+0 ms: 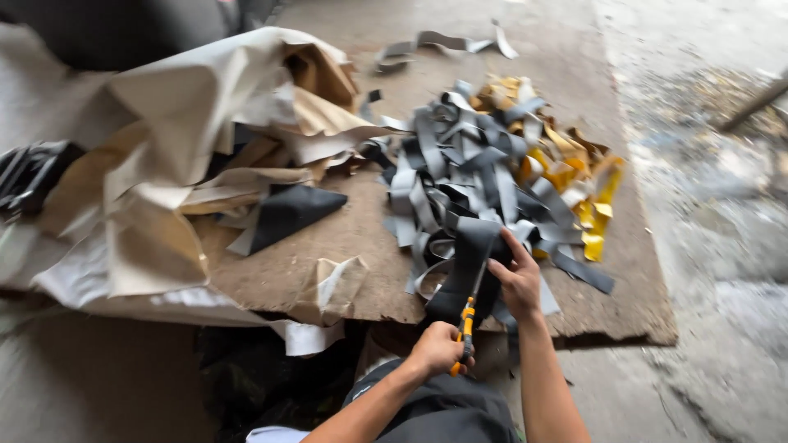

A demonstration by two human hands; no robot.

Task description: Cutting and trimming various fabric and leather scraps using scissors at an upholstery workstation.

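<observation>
1. Far left we see a dark bundle (29, 176) half hidden under crumpled cream sheets (176, 139), which pile up over the left end of the board (361, 230) and hang off its near edge.
2. Beside that pile, a black triangular scrap (287, 212) lies flat on the board, touching the cream sheets on its left.
3. Near the board's front edge a small tan scrap (332, 287) curls up, well apart from our hands.
4. Our left hand (439, 349) is closed around the orange handle of the scissors (468, 324); the blades point up and away from us into the black piece (472, 267).
5. The black piece drapes over the board's near edge, at the foot of the strip heap. Our right hand (517, 279) grips its right side, thumb on top, fingers curled under.
6. Just behind and touching the black piece, a heap of grey strips (468, 172) crowds the middle of the board; loose ends lie across the piece's top, so we cannot tell where it stops.
7. Right of the grey heap, yellow strips (587, 201) tangle with it.
8. At the board's far end a lone grey strip (443, 45) lies apart.
9. Furthest right is bare, dusty concrete floor (722, 213).
</observation>
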